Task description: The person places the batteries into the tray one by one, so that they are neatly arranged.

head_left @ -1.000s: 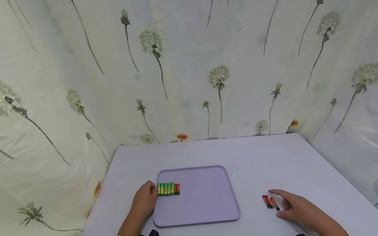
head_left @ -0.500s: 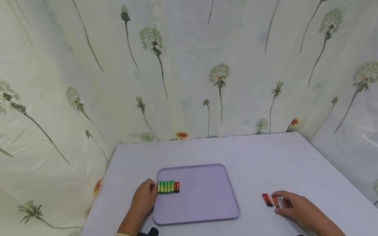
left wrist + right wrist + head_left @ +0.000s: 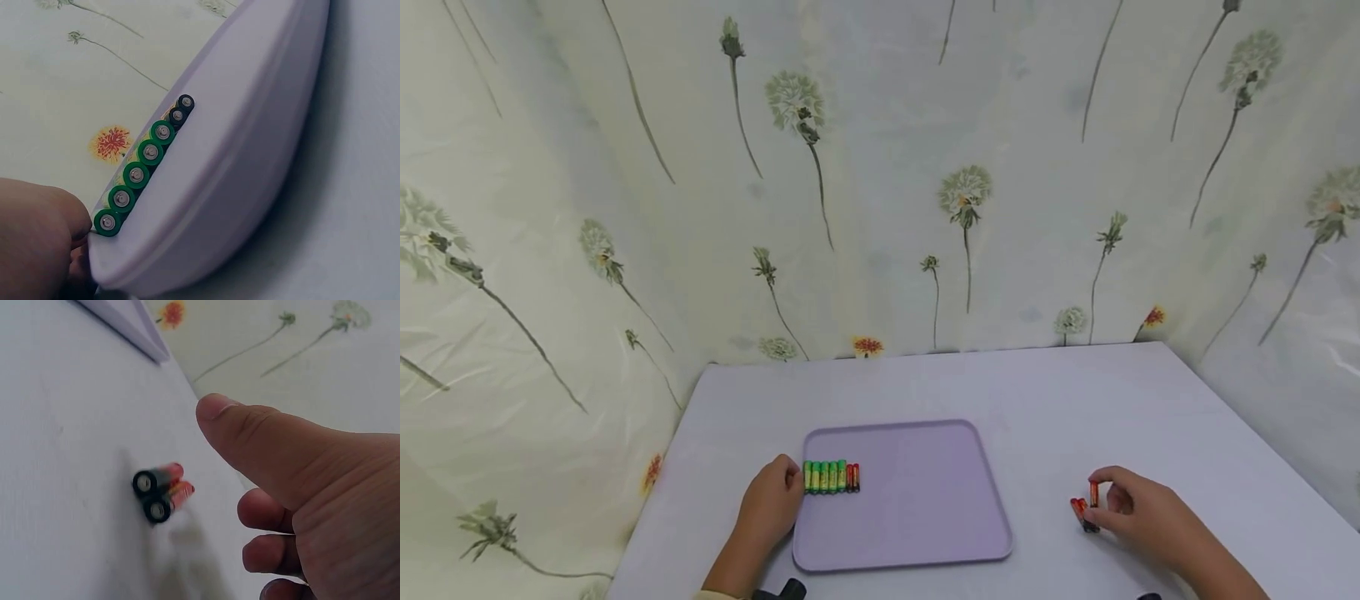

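Note:
My right hand [image 3: 1138, 504] pinches a red battery [image 3: 1093, 493] between thumb and index finger, raised upright off the table. The right wrist view shows the thumb large, and the held battery is hidden there. Two more red batteries [image 3: 164, 492] lie side by side just under that hand. At the left rim of the lilac tray [image 3: 917, 533], my left hand [image 3: 770, 500] grips the edge with curled fingers. Beside those fingers a row of several green batteries [image 3: 136, 175] lies in the tray. Two slimmer red batteries [image 3: 853, 477] continue the row on its right end.
The white table [image 3: 1060, 400] runs back to a flower-printed sheet [image 3: 880, 208], which also hangs along both sides. A black object [image 3: 792, 589] shows by the left wrist at the bottom edge of the head view.
My right hand has taken one red battery from the three on the table and lifted it upright. The left hand and the row in the tray have stayed put.

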Demonstrator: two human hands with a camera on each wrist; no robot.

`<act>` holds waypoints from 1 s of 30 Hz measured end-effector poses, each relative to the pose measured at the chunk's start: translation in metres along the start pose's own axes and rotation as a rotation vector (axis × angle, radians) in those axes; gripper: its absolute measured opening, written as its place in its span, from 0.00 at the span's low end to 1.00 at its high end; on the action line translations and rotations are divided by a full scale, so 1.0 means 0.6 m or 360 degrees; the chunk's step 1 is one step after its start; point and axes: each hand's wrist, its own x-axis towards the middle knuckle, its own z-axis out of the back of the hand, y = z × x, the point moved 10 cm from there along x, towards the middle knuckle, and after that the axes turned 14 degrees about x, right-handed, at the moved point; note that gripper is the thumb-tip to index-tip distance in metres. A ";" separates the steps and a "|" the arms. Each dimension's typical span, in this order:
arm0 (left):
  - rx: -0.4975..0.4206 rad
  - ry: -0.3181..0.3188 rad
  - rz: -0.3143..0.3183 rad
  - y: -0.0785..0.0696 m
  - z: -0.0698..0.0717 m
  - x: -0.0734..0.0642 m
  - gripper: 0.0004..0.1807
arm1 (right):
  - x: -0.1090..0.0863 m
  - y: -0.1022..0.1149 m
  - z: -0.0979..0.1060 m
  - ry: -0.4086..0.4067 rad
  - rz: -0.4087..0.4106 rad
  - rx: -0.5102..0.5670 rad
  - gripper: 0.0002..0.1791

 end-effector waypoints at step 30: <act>0.0028 -0.0071 -0.0039 0.003 -0.001 0.003 0.05 | 0.118 0.237 -0.164 0.0172 0.0250 0.0173 0.24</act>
